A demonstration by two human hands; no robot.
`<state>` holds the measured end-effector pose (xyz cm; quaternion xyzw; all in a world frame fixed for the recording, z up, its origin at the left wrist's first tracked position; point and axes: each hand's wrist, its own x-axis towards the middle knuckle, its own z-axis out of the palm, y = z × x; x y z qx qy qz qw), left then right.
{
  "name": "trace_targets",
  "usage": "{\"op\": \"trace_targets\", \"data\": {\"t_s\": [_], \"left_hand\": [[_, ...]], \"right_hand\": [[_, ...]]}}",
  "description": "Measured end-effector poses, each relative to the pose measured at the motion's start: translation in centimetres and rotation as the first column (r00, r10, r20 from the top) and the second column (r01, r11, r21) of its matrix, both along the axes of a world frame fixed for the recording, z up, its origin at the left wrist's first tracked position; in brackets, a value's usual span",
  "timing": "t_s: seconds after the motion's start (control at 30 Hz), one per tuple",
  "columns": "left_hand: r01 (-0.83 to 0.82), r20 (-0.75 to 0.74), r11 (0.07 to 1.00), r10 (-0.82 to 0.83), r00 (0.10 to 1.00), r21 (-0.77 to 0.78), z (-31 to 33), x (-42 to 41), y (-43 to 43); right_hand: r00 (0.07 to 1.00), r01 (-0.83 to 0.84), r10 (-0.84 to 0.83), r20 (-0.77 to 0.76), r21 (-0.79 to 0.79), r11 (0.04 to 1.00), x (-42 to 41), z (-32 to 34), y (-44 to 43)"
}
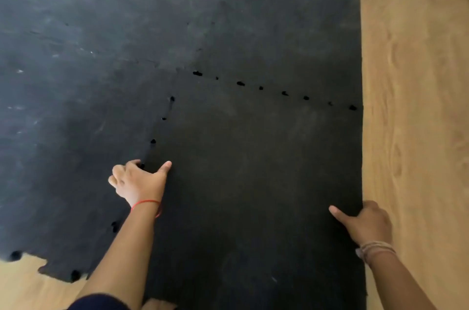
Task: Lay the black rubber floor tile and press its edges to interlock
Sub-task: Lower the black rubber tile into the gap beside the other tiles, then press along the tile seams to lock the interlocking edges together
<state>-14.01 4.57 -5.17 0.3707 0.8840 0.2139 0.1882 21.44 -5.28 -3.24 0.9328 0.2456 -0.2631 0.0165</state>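
Two hands [138, 182] on unmarked tile [253, 182]

Support surface: light wood-grain plank floor [416, 106], bare along the right side and at the lower left corner. Directly on it: black rubber floor tile [253, 182], near-centre, right edge straight against bare floor. Adjoining it to the left and beyond: scuffed black rubber interlocking mats [88, 68]. Small dark gaps dot both seams. Left mat's near edge shows exposed puzzle teeth.

Left hand [138, 181] and right hand [365, 223] grip the black tile [253, 182] edges
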Motion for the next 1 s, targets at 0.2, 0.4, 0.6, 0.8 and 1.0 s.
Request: {"op": "trace_targets", "data": {"t_s": [0.2, 0.4, 0.6, 0.8, 1.0], "left_hand": [[0.07, 0.021, 0.997, -0.071, 0.997, 0.041, -1.0, -0.3, -0.1], [0.141, 0.05, 0.981, -0.149, 0.988, 0.135, -1.2, -2.3, -3.6], [-0.113, -0.143, 0.993, 0.109, 0.984, -0.016, -2.5, -3.7, -11.8], [0.028, -0.227, 0.997, -0.044, 0.973, -0.073, -4.6, -3.2, -14.4], [0.138, -0.305, 0.988, -0.151, 0.94, -0.062, -4.9, -4.6, -14.4]], "right_hand": [[0.788, -0.609, 0.574, 0.222, 0.138, 0.781, -7.3, 3.8, 7.6], [-0.083, -0.958, 0.93, 0.358, 0.227, -0.173, -21.1, 5.8, 16.1], [-0.329, -0.887, 0.917, 0.223, 0.259, -0.381, -30.7, 2.2, 16.2], [-0.272, -0.905, 0.869, 0.413, 0.198, -0.377, -29.0, -2.6, 14.5], [-0.385, -0.878, 0.812, 0.438, 0.098, -0.469, -28.5, -2.8, 14.8]]}}
